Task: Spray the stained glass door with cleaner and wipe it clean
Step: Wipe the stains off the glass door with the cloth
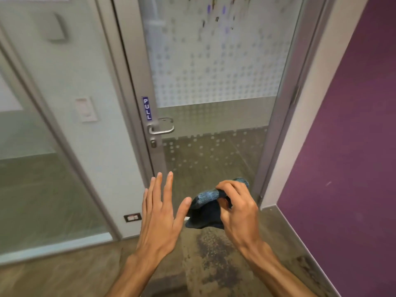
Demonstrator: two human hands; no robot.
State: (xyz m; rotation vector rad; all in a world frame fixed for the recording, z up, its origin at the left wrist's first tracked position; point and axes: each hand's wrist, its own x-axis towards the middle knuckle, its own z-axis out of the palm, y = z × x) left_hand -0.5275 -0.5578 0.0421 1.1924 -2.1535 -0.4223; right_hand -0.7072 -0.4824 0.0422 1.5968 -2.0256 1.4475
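Note:
The glass door stands straight ahead in a metal frame, its upper pane frosted with a dot pattern. Dark and purple stains speckle the glass near the top edge of the view. A dark blue cloth is bunched in my right hand, held low in front of the door's bottom pane. My left hand is flat with fingers spread beside the cloth, its thumb close to the fabric. No spray bottle is in view.
A metal lever handle and a blue PULL sign sit on the door's left stile. A glass wall panel runs left, with a light switch. A purple wall closes the right side.

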